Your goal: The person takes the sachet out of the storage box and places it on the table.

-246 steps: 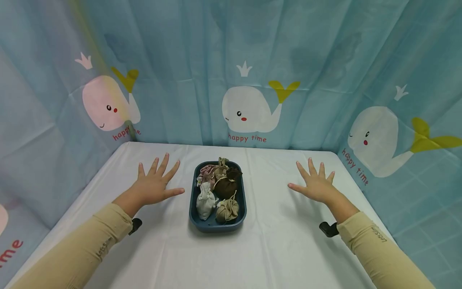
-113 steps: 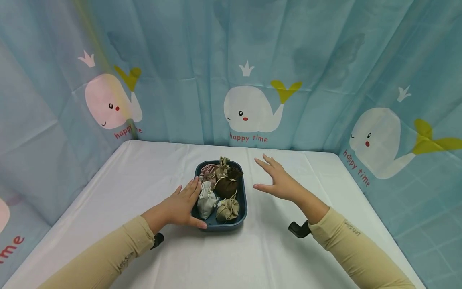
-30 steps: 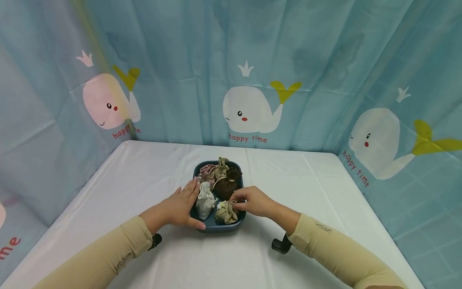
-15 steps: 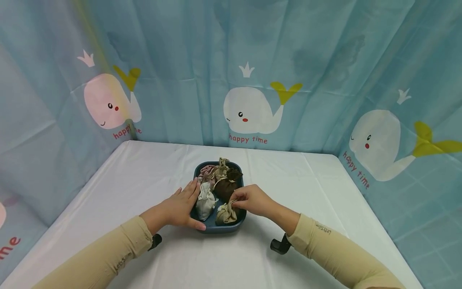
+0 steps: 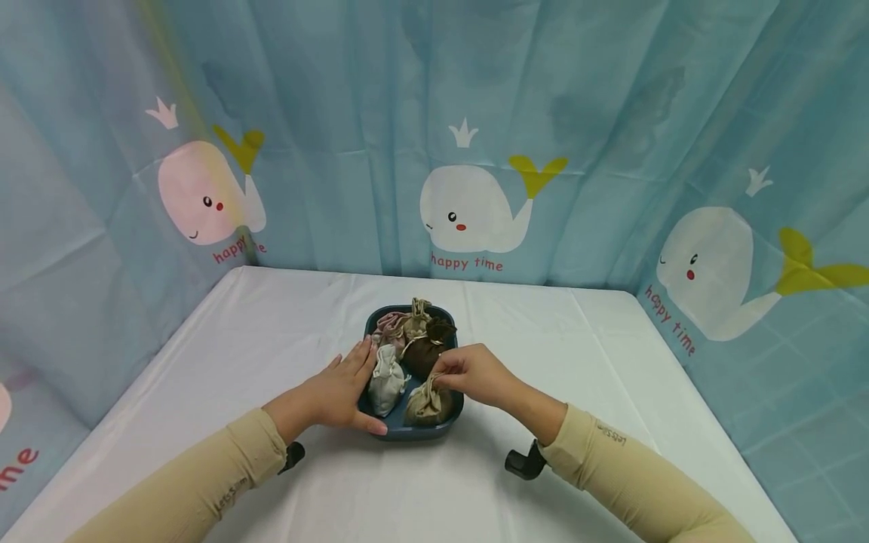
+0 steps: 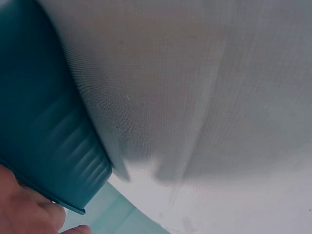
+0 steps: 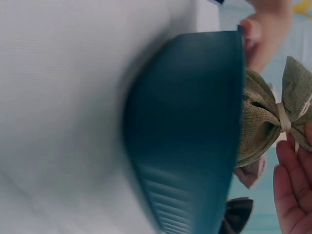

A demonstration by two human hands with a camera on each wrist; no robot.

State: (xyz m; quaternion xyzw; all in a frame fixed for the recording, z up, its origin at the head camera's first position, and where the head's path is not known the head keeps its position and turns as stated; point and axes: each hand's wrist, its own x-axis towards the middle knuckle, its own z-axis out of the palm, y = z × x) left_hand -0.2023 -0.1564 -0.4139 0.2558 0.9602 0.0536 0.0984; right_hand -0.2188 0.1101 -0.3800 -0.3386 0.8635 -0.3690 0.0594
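Note:
A dark blue tray (image 5: 414, 433) stands on the table with several small drawstring pouches in it. My right hand (image 5: 478, 373) pinches the gathered neck of the khaki pouch (image 5: 425, 407) at the tray's near right corner. In the right wrist view, this khaki pouch (image 7: 258, 117) shows above the rim, a pale cord tied round its neck. My left hand (image 5: 339, 388) lies with straight fingers along the left rim, thumb at the near corner. The left wrist view shows the ribbed tray wall (image 6: 53, 112) beside that hand's fingers (image 6: 34, 209).
Also in the tray are a pale grey pouch (image 5: 387, 385), a dark brown pouch (image 5: 422, 358), a pink pouch (image 5: 390, 326) and a tan pouch (image 5: 417, 320). A white cloth (image 5: 543, 324) covers the table. Blue whale-print curtains (image 5: 326, 188) enclose the back and sides.
Both hands came in from the sides; the left settled on the tray rim and the right took hold of the khaki pouch's neck. Over the last second the pouch has turned and straightened slightly upward.

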